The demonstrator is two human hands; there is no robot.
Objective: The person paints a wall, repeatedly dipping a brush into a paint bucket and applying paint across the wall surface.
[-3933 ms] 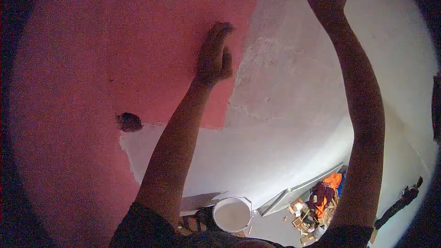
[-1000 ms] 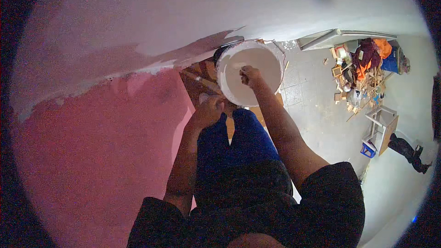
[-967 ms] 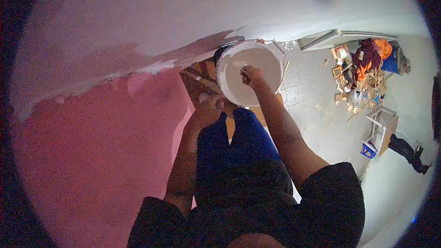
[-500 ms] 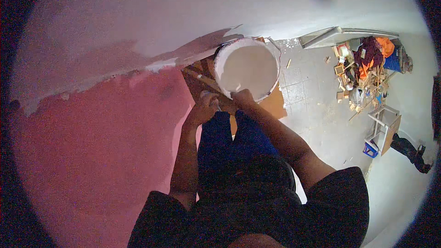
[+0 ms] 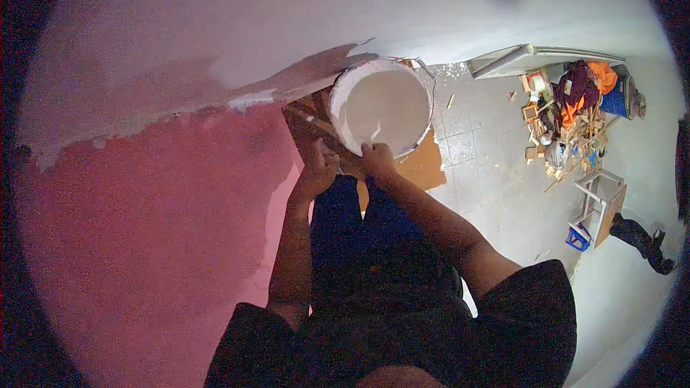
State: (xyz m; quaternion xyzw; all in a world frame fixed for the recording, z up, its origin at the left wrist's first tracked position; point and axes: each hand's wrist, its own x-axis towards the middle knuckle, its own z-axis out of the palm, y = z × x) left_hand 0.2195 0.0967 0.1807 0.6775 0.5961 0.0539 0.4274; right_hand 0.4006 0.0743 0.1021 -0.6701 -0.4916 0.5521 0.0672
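A large round white bucket (image 5: 345, 93) filled with pale, creamy paste (image 5: 392, 104) stands in front of my legs. My right hand (image 5: 377, 159) is closed at the near rim of the bucket. A small whitish sliver (image 5: 376, 130) shows on the paste just beyond its fingers; whether it is a tool or a smear I cannot tell. My left hand (image 5: 318, 171) hangs beside the bucket's near left side, most fingers curled and one pointing away from me. Anything inside either hand is hidden in the shadow.
Brown cardboard (image 5: 424, 165) lies under the bucket. A pink surface (image 5: 165, 223) spreads at the left, below a patchy whitish wall (image 5: 158, 36). On the tiled floor (image 5: 481, 172) at the right are a heap of wood scraps (image 5: 568, 129), a blue container (image 5: 614, 97) and a white-framed stool (image 5: 604, 197).
My right hand has shifted slightly left along the near rim, and the whitish sliver reaches farther over the paste. My left hand has turned, with one finger straighter.
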